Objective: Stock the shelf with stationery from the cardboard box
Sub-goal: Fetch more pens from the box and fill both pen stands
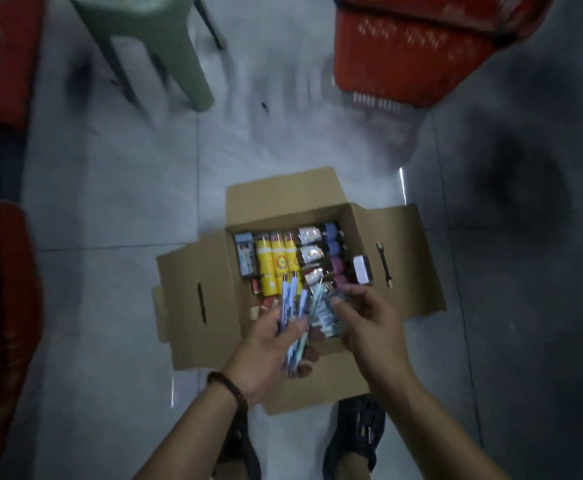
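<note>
An open cardboard box [397,268] lies on the tiled floor, flaps spread, packed with stationery: yellow tubes [276,265], a grey-blue pack [246,258] at the left and small patterned and purple items on the right. My left hand [266,355] is over the box's near side, shut on a bundle of blue pens [292,306]. My right hand [369,323] is beside it, fingers pinched on a packet of pale blue and white items [324,315]. The shelf is out of view.
A green plastic stool [155,46] stands at the back left. A red plastic basket [418,53] sits at the back right, and red shapes [9,289] line the left edge. A black pen [383,265] lies on the box's right flap. My feet in dark shoes [356,441] are below the box.
</note>
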`<state>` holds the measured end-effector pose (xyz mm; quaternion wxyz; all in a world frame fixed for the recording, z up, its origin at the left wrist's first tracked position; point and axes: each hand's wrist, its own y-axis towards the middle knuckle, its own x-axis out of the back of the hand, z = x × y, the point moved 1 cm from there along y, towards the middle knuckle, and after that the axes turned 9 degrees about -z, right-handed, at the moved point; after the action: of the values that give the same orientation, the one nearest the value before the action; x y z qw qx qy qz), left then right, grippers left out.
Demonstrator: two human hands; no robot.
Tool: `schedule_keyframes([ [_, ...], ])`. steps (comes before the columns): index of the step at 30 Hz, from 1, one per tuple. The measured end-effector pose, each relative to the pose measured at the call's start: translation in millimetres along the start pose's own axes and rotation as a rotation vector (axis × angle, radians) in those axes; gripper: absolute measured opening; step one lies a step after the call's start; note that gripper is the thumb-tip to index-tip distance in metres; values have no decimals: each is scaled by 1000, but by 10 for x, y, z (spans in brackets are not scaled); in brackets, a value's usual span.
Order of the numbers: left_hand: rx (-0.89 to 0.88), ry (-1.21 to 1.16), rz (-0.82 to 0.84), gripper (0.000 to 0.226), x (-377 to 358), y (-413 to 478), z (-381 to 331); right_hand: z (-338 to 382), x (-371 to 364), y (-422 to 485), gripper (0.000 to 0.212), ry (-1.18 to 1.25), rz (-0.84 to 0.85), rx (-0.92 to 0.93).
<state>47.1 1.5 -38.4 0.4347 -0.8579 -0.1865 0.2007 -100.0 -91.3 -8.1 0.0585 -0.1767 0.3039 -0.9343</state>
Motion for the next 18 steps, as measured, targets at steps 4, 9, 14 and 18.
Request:
schedule_keyframes([
  [4,-50,-78,-9,23,336,-1330,-893,1200,-174,-921,18,91,169,-19],
  [9,-138,-98,8,17,679,-2906,-1955,2569,-357,-2147,13,30,342,207],
  [14,-291,-171,-89,30,1006,-4396,-2538,3613,-549,-3266,9,51,496,350],
  [18,-396,-389,-141,32,1243,-5648,-2522,4211,-682,-4376,14,65,690,451],
])
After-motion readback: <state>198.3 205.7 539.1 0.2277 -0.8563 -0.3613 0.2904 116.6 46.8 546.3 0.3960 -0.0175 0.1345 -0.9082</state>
